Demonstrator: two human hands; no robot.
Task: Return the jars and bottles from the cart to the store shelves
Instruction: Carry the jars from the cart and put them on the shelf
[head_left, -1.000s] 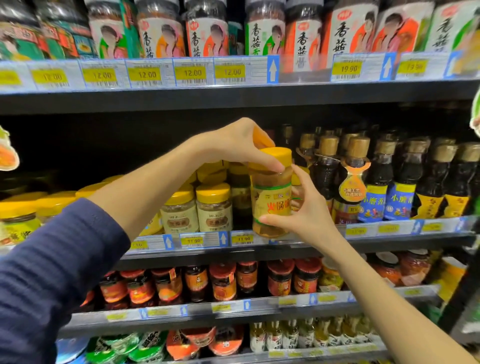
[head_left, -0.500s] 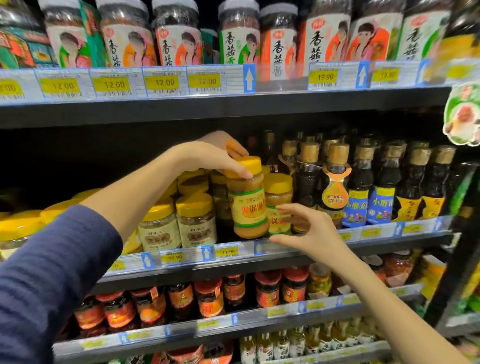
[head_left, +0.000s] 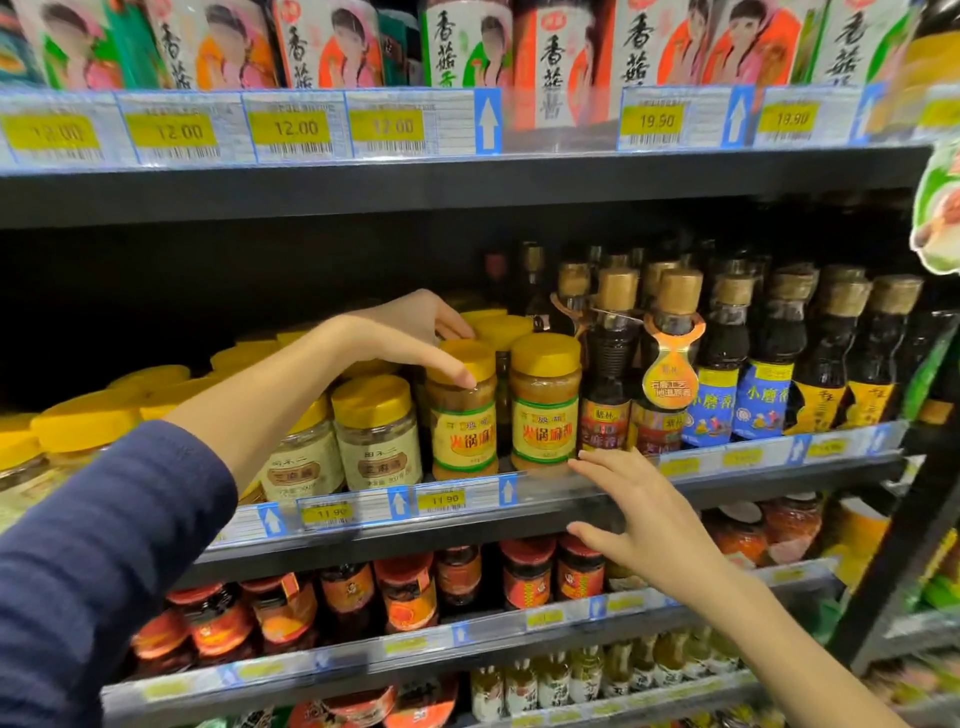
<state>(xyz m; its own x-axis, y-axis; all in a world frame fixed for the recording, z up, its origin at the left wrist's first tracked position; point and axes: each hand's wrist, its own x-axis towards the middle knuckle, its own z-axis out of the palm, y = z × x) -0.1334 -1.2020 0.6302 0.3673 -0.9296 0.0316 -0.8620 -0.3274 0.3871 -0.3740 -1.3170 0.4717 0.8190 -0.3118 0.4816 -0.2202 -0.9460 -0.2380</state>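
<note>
Now that jar (head_left: 464, 415) stands on shelf (head_left: 571, 499), at nine o'clock of twin jar (head_left: 544, 405), we rest left hand (head_left: 410, 338) on lid; right hand (head_left: 644, 519) has let go, splayed; placement near done.

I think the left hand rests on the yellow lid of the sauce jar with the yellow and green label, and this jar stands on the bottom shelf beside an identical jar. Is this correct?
Not fully. The left hand does rest on the yellow lid of the sauce jar with the yellow and green label, beside an identical jar, but the head view shows it on the middle shelf, with two shelves of jars below.
</note>
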